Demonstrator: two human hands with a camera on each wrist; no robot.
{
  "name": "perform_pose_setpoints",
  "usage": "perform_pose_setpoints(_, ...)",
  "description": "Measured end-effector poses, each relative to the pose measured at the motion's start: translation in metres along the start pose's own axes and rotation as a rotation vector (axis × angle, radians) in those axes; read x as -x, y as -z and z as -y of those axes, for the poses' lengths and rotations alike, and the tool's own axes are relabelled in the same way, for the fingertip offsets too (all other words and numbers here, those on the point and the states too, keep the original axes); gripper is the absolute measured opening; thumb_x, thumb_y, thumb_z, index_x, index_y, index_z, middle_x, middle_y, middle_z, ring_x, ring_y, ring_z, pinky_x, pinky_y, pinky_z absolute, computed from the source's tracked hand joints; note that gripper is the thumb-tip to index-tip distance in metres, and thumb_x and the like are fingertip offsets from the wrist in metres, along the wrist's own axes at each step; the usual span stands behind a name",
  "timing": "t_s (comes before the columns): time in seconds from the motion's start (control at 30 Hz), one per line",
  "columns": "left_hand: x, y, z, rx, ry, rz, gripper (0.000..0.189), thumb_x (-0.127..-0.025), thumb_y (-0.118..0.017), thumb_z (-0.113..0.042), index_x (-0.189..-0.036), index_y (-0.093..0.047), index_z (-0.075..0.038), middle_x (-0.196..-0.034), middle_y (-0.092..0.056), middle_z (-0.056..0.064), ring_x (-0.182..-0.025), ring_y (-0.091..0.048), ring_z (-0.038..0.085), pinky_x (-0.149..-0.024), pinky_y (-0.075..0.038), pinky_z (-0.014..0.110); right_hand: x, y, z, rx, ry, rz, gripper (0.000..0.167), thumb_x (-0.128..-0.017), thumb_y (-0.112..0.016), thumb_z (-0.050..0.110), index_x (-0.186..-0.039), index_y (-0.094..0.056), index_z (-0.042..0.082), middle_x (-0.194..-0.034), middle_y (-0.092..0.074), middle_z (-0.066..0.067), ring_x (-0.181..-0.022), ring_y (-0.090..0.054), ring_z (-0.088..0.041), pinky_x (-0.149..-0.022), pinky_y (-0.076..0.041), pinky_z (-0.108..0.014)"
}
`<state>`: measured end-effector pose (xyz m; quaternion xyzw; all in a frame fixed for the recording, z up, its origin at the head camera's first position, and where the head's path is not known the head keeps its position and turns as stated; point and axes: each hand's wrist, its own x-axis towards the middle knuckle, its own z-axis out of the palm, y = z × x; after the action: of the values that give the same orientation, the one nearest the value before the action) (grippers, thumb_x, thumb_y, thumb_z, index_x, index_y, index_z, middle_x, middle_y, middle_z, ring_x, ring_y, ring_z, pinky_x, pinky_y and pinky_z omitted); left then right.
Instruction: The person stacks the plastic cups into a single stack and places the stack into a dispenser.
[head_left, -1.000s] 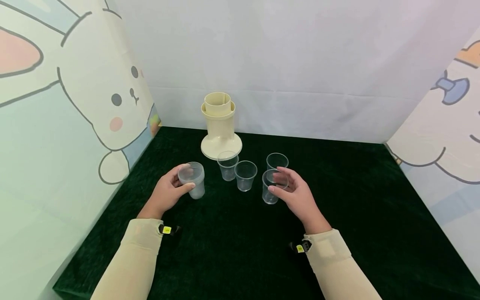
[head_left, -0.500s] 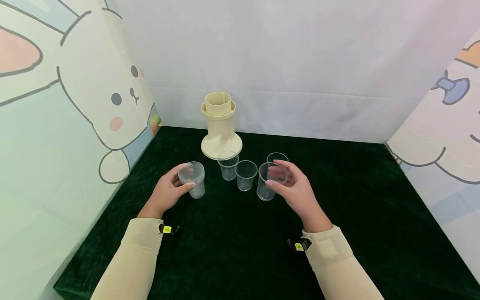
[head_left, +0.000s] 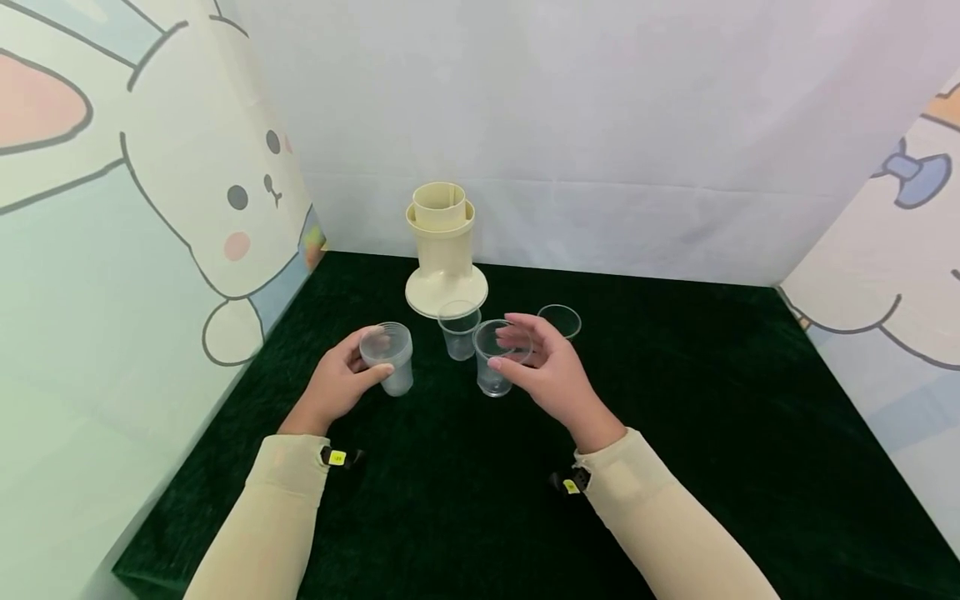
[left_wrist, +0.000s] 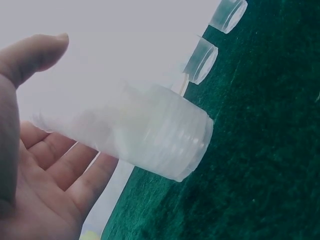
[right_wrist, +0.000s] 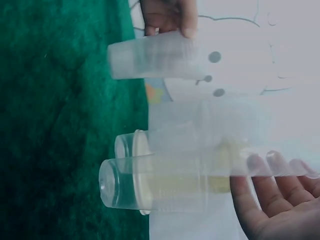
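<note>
In the head view my left hand (head_left: 348, 379) grips a stack of nested clear plastic cups (head_left: 397, 371), thumb in front and fingers behind. The stack's ribbed lower end (left_wrist: 185, 135) shows large in the left wrist view. My right hand (head_left: 551, 367) holds a clear plastic cup (right_wrist: 180, 117) between thumb and fingers. From the head it overlaps a standing middle cup (right_wrist: 117, 182); whether the two touch I cannot tell. Another clear cup (head_left: 459, 337) stands just left of them. Behind my right hand, a further cup (head_left: 561, 320) is partly hidden.
A cream plastic stand (head_left: 444, 258) with a round base and an open tube top is at the back of the table. Dark green velvet cloth (head_left: 435, 508) covers the tabletop. White and cartoon-printed panels (head_left: 600, 108) enclose the back and sides.
My right hand has carried its cup leftward, away from the far right cup, to in front of the middle cup. The left hand and its stack have stayed nearly still.
</note>
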<state>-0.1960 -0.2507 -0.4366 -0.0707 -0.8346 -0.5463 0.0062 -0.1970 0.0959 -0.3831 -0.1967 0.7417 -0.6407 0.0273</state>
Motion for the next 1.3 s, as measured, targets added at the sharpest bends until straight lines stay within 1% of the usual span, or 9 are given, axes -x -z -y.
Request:
perform_pose_setpoints(0.1,0.000,-0.001,0.000,0.001,-0.001,0.006,0.071,-0.096,-0.076,-0.035,-0.155,-0.043,-0.013,-0.148,-0.052,0.013,-0.132,-0.055,0.030,-0.109,-0.045,0.049,-0.007,-0.004,0.000,-0.025,0.003,0.017,0.057,-0.094,-0.079,0.019,-0.145,-0.053,0.017,-0.139,-0.062,-0.013,-0.125,-0.059,-0.020,-0.104,-0.050,-0.050)
perform_pose_setpoints(0.17,-0.001,-0.001,0.001,-0.005,0.002,0.003,0.071,-0.096,-0.075,-0.036,-0.155,-0.043,-0.014,-0.147,-0.052,0.012,-0.132,-0.055,0.029,-0.108,-0.045,0.048,-0.011,-0.007,0.001,-0.022,-0.001,0.025,0.056,-0.094,-0.078,0.021,-0.144,-0.053,0.017,-0.138,-0.062,-0.013,-0.124,-0.060,-0.019,-0.104,-0.050,-0.047)
perform_pose_setpoints(0.33,-0.001,0.000,0.002,-0.018,0.003,-0.004,0.071,-0.096,-0.075,-0.038,-0.155,-0.043,-0.015,-0.147,-0.053,0.011,-0.130,-0.056,0.028,-0.107,-0.047,0.045,-0.023,-0.017,0.011,0.012,-0.017,0.059,0.059,-0.094,-0.079,0.027,-0.146,-0.053,0.017,-0.135,-0.064,-0.005,-0.121,-0.061,-0.017,-0.103,-0.050,-0.045)
perform_pose_setpoints(0.57,-0.001,0.000,0.004,-0.028,-0.011,-0.006,0.070,-0.097,-0.074,-0.037,-0.155,-0.043,-0.013,-0.147,-0.052,0.013,-0.130,-0.056,0.030,-0.106,-0.048,0.045,-0.038,-0.030,0.021,0.023,-0.049,0.092,0.059,-0.094,-0.079,0.028,-0.146,-0.052,0.020,-0.136,-0.063,-0.004,-0.121,-0.061,-0.015,-0.103,-0.050,-0.043)
perform_pose_setpoints(0.73,-0.002,-0.001,0.004,-0.034,-0.015,-0.011,0.069,-0.097,-0.074,-0.037,-0.154,-0.043,-0.013,-0.146,-0.053,0.013,-0.131,-0.056,0.030,-0.107,-0.047,0.047,-0.047,-0.039,0.028,0.051,-0.057,0.093,0.060,-0.093,-0.079,0.036,-0.145,-0.053,0.022,-0.129,-0.064,0.006,-0.118,-0.061,-0.013,-0.102,-0.051,-0.042)
perform_pose_setpoints(0.97,-0.001,0.000,0.004,-0.032,-0.005,-0.010,0.069,-0.096,-0.075,-0.038,-0.153,-0.044,-0.015,-0.145,-0.053,0.011,-0.130,-0.055,0.029,-0.109,-0.044,0.051,-0.058,-0.055,0.029,0.011,-0.049,0.094,0.066,-0.092,-0.080,0.038,-0.148,-0.051,0.019,-0.131,-0.065,0.003,-0.123,-0.062,-0.025,-0.100,-0.053,-0.046)
perform_pose_setpoints(1.1,-0.001,0.001,0.004,-0.032,-0.004,-0.005,0.070,-0.096,-0.075,-0.041,-0.154,-0.044,-0.017,-0.144,-0.054,0.009,-0.128,-0.057,0.026,-0.107,-0.048,0.044,-0.062,-0.067,0.029,-0.007,-0.059,0.099,0.068,-0.090,-0.080,0.044,-0.147,-0.051,0.022,-0.136,-0.064,-0.002,-0.121,-0.062,-0.017,-0.098,-0.054,-0.044)
perform_pose_setpoints(1.2,-0.001,0.001,0.003,-0.038,-0.011,-0.003,0.069,-0.096,-0.075,-0.040,-0.154,-0.044,-0.016,-0.143,-0.055,0.009,-0.126,-0.058,0.026,-0.103,-0.051,0.035,-0.064,-0.075,0.034,0.003,-0.061,0.095,0.068,-0.090,-0.080,0.046,-0.147,-0.051,0.024,-0.136,-0.064,-0.001,-0.119,-0.062,-0.012,-0.097,-0.054,-0.043)
perform_pose_setpoints(1.3,-0.001,0.000,0.003,-0.035,-0.015,-0.003,0.068,-0.097,-0.074,-0.040,-0.153,-0.045,-0.016,-0.142,-0.056,0.010,-0.125,-0.059,0.026,-0.100,-0.052,0.030,-0.066,-0.082,0.040,0.006,-0.042,0.093,0.067,-0.090,-0.080,0.044,-0.147,-0.052,0.023,-0.133,-0.065,0.003,-0.122,-0.061,-0.016,-0.097,-0.055,-0.042)
